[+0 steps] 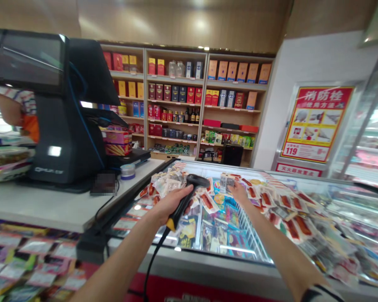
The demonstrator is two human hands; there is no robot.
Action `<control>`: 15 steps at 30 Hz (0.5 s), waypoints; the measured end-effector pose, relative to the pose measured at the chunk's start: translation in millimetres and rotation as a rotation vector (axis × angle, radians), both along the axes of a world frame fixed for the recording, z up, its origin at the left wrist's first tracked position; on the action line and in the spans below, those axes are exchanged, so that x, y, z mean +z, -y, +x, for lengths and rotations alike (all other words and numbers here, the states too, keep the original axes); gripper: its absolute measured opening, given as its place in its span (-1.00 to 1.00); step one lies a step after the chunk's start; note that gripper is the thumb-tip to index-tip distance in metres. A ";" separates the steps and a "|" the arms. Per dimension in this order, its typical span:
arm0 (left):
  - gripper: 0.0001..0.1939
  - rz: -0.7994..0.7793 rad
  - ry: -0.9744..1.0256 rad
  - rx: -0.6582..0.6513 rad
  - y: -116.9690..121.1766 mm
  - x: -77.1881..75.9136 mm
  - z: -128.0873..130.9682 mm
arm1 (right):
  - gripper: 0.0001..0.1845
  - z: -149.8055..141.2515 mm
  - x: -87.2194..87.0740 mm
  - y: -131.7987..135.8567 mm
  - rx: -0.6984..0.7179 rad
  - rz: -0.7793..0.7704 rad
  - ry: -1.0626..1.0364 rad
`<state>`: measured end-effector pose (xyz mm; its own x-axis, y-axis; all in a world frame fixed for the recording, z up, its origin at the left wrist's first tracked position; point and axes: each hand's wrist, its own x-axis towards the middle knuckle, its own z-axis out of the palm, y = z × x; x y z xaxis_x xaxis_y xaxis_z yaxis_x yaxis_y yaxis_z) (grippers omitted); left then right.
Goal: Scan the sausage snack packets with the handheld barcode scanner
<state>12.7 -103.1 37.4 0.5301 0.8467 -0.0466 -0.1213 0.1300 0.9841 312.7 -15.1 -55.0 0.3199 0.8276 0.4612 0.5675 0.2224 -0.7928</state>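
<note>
My left hand (pixel 175 204) is wrapped round the handle of a black barcode scanner (pixel 182 205) with a yellow end and a trailing cable. The scanner's head points right, over a glass-topped freezer (pixel 208 252). Across from it, my right hand (pixel 238 193) grips a small packet (pixel 227 182) with a greyish printed label, its contents hard to make out. Vacuum-packed sausages (pixel 292 228) lie spread over the glass to the right of my right hand. More clear packets (pixel 168 181) are heaped behind and left of the scanner.
On the white counter (pixel 66 209) at left stand a black checkout terminal (pixel 72 117), a small round tub (pixel 127 171) and a snack box (pixel 117 142). Part of another person (pixel 19 111) shows behind the terminal. Shelves (pixel 176 102) of boxed bottles line the back.
</note>
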 end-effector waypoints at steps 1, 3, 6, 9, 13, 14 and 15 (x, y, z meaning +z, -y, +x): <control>-0.68 -0.002 0.010 -0.007 0.6 1.1 0.1 | -0.68 -1.0 -0.6 0.2 -0.022 -0.003 0.018; -0.68 -0.008 0.027 -0.020 1.5 2.7 -0.1 | -0.69 -2.5 -1.8 0.4 -0.069 -0.014 0.044; -0.69 -0.016 0.043 -0.048 2.5 4.2 -0.4 | -0.70 -5.0 -2.3 1.5 -0.081 -0.023 0.058; -0.69 -0.013 0.054 -0.063 3.1 4.2 -0.1 | -0.71 -9.4 0.6 5.2 -0.088 -0.026 0.083; -0.70 -0.014 0.068 -0.060 2.0 2.1 0.6 | -0.74 -17.4 7.5 12.9 -0.122 -0.022 0.111; -0.71 -0.014 0.069 -0.056 1.4 1.3 0.7 | -0.75 -19.3 8.7 14.6 -0.130 -0.017 0.110; -0.71 -0.013 0.072 -0.052 0.6 0.5 0.6 | -0.75 -21.0 9.5 15.9 -0.143 -0.012 0.107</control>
<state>13.2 -103.7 37.9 0.5759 0.8173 -0.0177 -0.1843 0.1508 0.9712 291.7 -31.1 -45.5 0.3842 0.7830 0.4891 0.6736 0.1245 -0.7285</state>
